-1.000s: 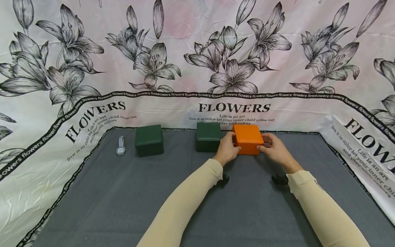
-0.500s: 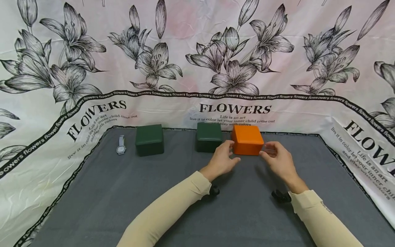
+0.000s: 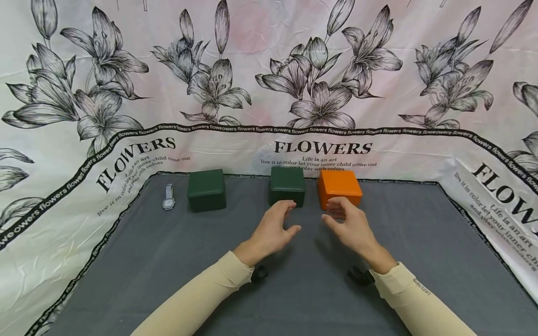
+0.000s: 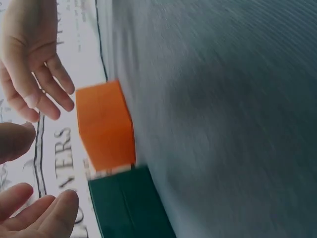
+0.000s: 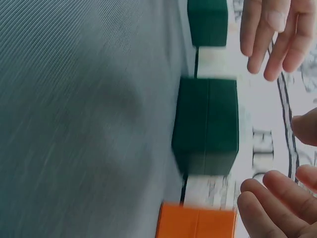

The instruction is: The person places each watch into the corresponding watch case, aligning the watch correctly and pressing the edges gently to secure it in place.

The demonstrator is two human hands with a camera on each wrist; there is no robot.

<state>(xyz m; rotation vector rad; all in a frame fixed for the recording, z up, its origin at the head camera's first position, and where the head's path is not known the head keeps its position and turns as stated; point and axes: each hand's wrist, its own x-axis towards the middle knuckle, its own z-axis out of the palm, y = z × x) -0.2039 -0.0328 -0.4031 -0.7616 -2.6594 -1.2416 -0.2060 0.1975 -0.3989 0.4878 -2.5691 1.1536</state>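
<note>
An orange box [image 3: 339,184] with a lid sits at the back right of the table, closed. Just in front of it my right hand [image 3: 350,228] hovers, fingers loosely bent and holding nothing. My left hand [image 3: 269,232] is in front of the middle green box [image 3: 287,184], thumb apart from the fingers, also with nothing in it. Both palms face each other across a gap. In the left wrist view the orange box [image 4: 105,124] and a green box [image 4: 131,206] stand side by side, away from the fingertips. The right wrist view shows the middle green box [image 5: 205,124] between both hands' sides.
Another green box [image 3: 207,190] stands at the back left, with a silver-toned wristwatch [image 3: 168,197] lying to its left. A grey cloth [image 3: 168,261] covers the table. Behind it hangs a white and pink flower-print sheet [image 3: 252,93].
Both hands have let go of the orange box and drawn back toward the person and to the left. The boxes and the wristwatch stay where they were on the table.
</note>
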